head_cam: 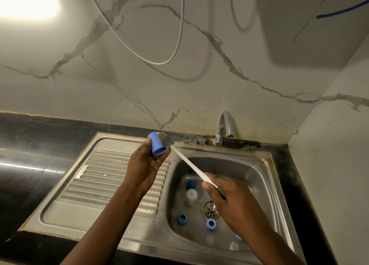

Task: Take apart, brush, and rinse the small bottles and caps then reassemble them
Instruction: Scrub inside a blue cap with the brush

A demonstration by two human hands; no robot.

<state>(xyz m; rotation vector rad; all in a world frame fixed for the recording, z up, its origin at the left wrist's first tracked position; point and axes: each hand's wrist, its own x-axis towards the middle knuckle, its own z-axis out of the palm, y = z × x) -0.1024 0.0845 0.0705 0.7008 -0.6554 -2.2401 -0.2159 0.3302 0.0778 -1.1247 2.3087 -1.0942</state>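
My left hand point(146, 162) holds a light blue cap point(156, 145) raised above the sink's drainboard, fingers curled round it. My right hand point(223, 196) grips the white handle of a bottle brush point(189, 163); its grey bristle head point(165, 139) lies against the cap's side. In the sink basin point(257, 176) lie a small clear bottle point(191, 196) with a dark blue cap point(190, 184) by its top, and two blue caps point(182, 219) point(211, 224) near the drain. Two more clear bottles point(210, 239) point(234, 246) show faintly at the basin's front.
A chrome tap point(225, 127) stands behind the basin, with no water visible from it. The ribbed steel drainboard point(103, 176) lies left of the basin. Black countertop point(30, 164) surrounds the sink. A white hose point(159, 62) hangs against the marble wall.
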